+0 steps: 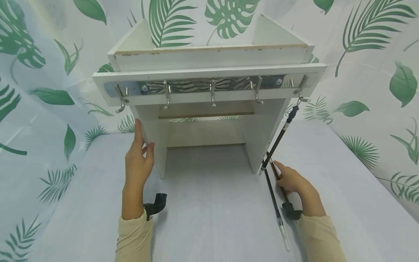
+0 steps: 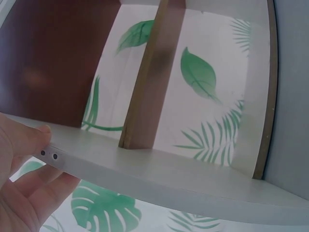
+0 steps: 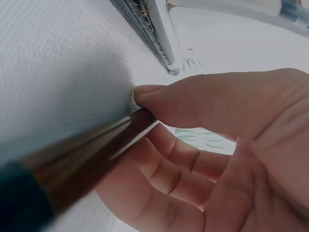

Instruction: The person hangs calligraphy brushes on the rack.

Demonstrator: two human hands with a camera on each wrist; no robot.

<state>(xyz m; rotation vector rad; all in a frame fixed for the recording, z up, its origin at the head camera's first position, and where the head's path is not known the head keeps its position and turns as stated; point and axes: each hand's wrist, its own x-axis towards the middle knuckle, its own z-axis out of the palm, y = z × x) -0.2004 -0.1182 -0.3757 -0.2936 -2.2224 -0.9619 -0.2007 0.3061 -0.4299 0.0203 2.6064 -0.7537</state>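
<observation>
Brown rod (image 3: 91,154) slants lengthwise forward-left, hands pinching it (right hand (image 1: 291,179)) and white shelf (image 1: 191,97) (left hand (image 1: 138,162)).

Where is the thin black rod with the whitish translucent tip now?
In the head view, the thin black rod lies on the pale tabletop at right, just left of the slender brown rod the right hand holds.
</observation>
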